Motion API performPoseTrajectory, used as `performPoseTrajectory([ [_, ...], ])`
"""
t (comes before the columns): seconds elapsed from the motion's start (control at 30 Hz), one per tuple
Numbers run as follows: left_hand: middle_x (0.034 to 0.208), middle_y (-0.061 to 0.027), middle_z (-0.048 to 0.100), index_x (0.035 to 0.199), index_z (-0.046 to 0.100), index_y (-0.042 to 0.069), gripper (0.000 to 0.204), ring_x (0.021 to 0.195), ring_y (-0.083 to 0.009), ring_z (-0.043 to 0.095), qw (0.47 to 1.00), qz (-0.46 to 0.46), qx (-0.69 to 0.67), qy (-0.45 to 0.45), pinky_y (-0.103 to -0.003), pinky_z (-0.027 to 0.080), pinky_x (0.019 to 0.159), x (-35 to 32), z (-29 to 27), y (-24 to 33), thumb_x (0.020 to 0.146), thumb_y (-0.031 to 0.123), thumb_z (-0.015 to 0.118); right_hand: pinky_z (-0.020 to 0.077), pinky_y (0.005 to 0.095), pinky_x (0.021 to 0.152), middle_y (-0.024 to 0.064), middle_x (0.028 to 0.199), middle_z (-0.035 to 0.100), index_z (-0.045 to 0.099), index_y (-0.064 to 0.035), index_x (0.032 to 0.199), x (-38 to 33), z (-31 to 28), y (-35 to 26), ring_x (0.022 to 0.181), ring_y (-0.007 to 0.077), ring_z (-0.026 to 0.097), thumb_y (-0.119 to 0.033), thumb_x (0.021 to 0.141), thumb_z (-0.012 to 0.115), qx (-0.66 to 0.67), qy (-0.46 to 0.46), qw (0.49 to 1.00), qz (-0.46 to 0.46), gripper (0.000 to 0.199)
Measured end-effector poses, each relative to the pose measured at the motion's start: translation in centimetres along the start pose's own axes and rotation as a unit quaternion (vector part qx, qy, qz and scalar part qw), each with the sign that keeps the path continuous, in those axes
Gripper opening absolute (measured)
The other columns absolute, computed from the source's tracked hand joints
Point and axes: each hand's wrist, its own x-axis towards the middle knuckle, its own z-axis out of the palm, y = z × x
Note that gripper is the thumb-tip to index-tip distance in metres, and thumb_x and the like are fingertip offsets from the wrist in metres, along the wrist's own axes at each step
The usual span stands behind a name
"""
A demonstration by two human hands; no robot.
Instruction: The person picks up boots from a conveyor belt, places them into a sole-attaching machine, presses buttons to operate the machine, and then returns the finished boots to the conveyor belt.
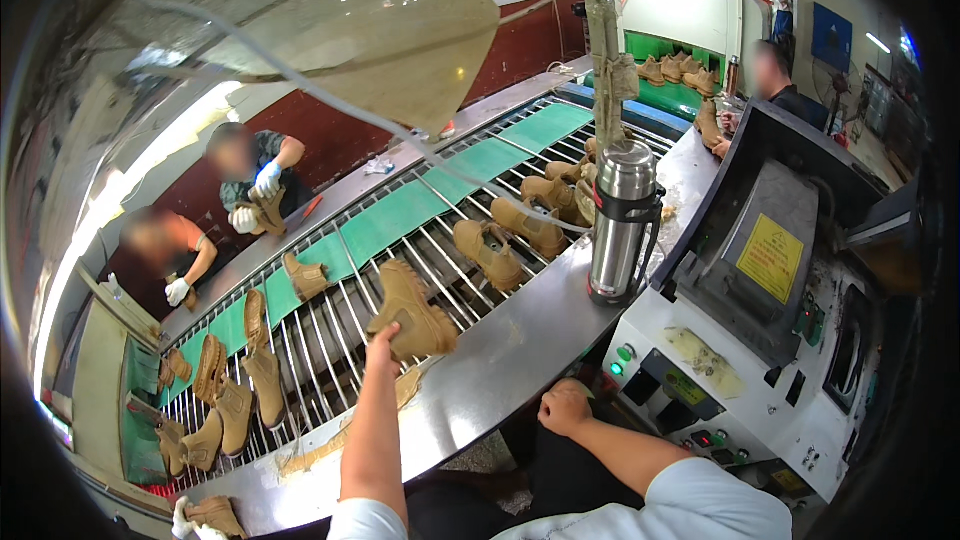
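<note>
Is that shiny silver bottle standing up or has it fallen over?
Standing up: the silver thermos has its dark base down on the metal ledge and its silver cap on top.

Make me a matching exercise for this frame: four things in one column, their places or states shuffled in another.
Column one
1. Left hand
2. Right hand
3. Steel flask
4. Label

Column two
A. Standing upright on the metal ledge
B. Yellow, stuck on the machine at the right
C. Holding a tan boot
D. Curled, above the dark trousers

Right pairs: 1-C, 2-D, 3-A, 4-B
</note>
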Motion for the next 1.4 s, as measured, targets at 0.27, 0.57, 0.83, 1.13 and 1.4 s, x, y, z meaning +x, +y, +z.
performPoseTrajectory([
  [0.27,0.102,-0.0214,0.064,0.103,0.058,-0.013,0.045,0.087,-0.0323,0.065,0.918,0.005,0.271,0.288,-0.043,0.050,0.073,13.1,8.7,-5.1,0.070,0.013,0.076,0.0476,0.0420,0.056,0.0077,0.060,0.059,0.054,-0.0124,0.061,1.3,-1.0,2.2,0.059,0.0285,0.060,-0.022,0.067,0.067,0.054,0.060,0.996,0.021,0.017],
  [0.57,0.115,-0.0169,0.061,0.118,0.056,-0.007,0.062,0.101,-0.0282,0.060,0.915,0.015,0.354,0.194,-0.039,0.047,0.084,12.8,10.2,-5.6,0.072,0.032,0.073,0.0457,0.0426,0.054,0.0071,0.056,0.056,0.050,-0.0119,0.058,1.3,-0.1,2.3,0.058,0.0289,0.058,-0.018,0.066,0.067,0.074,0.057,0.995,0.044,0.019],
  [0.83,0.061,-0.0032,0.057,0.073,0.061,0.001,0.020,0.055,-0.0106,0.052,0.935,0.134,0.326,0.037,-0.026,0.041,0.050,-2.7,3.5,-15.4,0.088,0.014,0.057,0.0463,0.0436,0.056,0.0084,0.060,0.059,0.053,-0.0110,0.062,0.9,0.7,1.6,0.062,0.0297,0.059,-0.019,0.066,0.065,0.051,0.051,0.995,0.068,0.015],
  [1.13,0.060,-0.0077,0.061,0.077,0.064,-0.001,0.013,0.053,-0.0139,0.057,0.851,0.208,0.480,0.038,-0.031,0.046,0.052,-13.9,-0.3,-19.6,0.083,0.010,0.060,0.0490,0.0369,0.061,0.0099,0.069,0.063,0.063,-0.0068,0.076,-3.3,-4.6,2.1,0.066,0.0271,0.063,-0.016,0.075,0.065,0.305,0.026,0.938,0.165,0.010],
  [1.4,0.061,-0.0129,0.061,0.071,0.060,0.002,0.014,0.055,-0.0275,0.060,0.722,0.338,0.600,0.064,-0.038,0.048,0.055,-14.9,1.2,-20.9,0.079,0.013,0.061,0.0490,0.0314,0.054,0.0089,0.069,0.063,0.065,-0.0088,0.078,-18.1,-24.0,5.7,0.061,0.0244,0.063,-0.008,0.073,0.067,0.101,0.286,0.939,0.164,0.006],
])
